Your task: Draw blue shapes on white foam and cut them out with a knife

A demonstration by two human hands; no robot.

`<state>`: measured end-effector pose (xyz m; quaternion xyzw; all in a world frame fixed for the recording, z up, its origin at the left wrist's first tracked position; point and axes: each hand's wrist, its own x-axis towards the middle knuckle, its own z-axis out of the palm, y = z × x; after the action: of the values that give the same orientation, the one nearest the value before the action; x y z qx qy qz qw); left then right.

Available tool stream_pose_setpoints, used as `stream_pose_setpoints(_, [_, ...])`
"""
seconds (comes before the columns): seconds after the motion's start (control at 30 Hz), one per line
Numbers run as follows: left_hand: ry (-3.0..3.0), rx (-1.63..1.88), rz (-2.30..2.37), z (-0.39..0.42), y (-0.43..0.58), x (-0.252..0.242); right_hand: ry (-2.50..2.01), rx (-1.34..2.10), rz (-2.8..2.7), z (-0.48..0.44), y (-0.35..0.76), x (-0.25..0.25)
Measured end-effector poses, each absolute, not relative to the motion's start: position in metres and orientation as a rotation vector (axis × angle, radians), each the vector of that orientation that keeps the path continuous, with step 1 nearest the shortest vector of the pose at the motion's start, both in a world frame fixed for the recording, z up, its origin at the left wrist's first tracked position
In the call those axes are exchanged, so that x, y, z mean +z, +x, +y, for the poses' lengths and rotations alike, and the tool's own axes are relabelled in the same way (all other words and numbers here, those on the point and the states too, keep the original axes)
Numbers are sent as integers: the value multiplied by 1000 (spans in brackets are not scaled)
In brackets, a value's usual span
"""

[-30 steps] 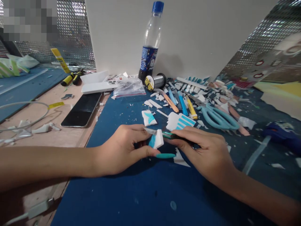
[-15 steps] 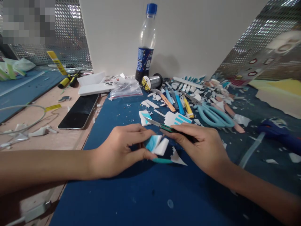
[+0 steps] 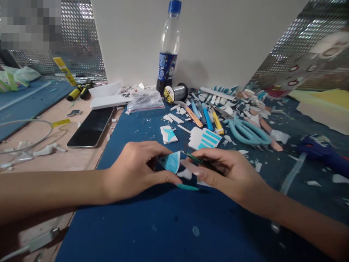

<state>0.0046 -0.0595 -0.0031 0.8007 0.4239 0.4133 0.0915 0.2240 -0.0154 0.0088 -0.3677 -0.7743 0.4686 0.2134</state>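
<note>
Between its thumb and fingers my left hand (image 3: pixel 141 171) pinches a small blue-and-white piece (image 3: pixel 172 162), with a long teal thumbnail showing below it. My right hand (image 3: pixel 229 171) is closed around a dark craft knife (image 3: pixel 203 161), whose tip points at the right edge of the piece. White scraps (image 3: pixel 185 174) show just under and between the hands. Beyond them on the blue mat (image 3: pixel 136 233) lie a white piece with a blue shape (image 3: pixel 168 134) and a white piece with blue stripes (image 3: pixel 205 138).
A bottle (image 3: pixel 167 47) and a wire spool (image 3: pixel 177 93) stand at the back. Light-blue scissors (image 3: pixel 247 131), markers (image 3: pixel 207 117) and many scraps lie at the right back. A phone (image 3: pixel 91 127) is left; a blue glue gun (image 3: pixel 316 149) is far right.
The held piece has turned and now shows a blue wedge-like face. The knife tip has moved down from over the mat to beside the piece, and the right fingers have come nearer it.
</note>
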Motion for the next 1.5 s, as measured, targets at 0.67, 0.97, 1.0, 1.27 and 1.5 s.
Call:
stream_pose_setpoints(0.67, [2822, 1219, 1220, -58, 2, -11, -796, 1275, -2181, -18, 225, 13])
stream_pose_setpoints(0.97, [2260, 1210, 1267, -62, 1, -2, -616, 556, -2405, -5, 235, 6])
stream_pose_setpoints(1.0, [2216, 1208, 1256, -62, 1, -1, -601, 512, -2418, -4, 235, 5])
stream_pose_setpoints(1.27, [2208, 1217, 1234, -62, -2, -1, -544, 300, -2481, -3, 233, 4])
stream_pose_setpoints(1.5, [2187, 1246, 1224, -62, -1, -1, -542, 244, -2489, -6, 235, 5])
